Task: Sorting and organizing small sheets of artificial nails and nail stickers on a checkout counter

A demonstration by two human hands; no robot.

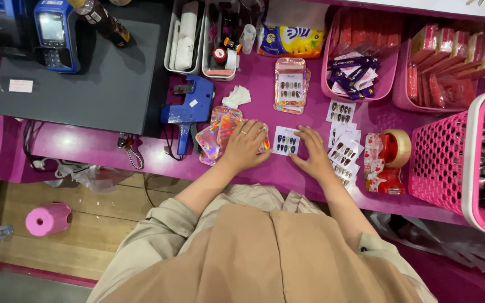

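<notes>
The left hand (pixel 246 145) lies flat, fingers spread, on a stack of shiny pouches (pixel 215 136) near the front edge of the pink surface (pixel 85 147). The right hand (pixel 312 152), grip loosely spread, touches a white nail card (pixel 286 140) lying between both hands. More cards (pixel 343 154) crowd its right side, then a tape dispenser (pixel 388 160) and a pink basket (pixel 442 157). A blue price gun (pixel 188 109) sits left; bare surface lies beyond it
</notes>
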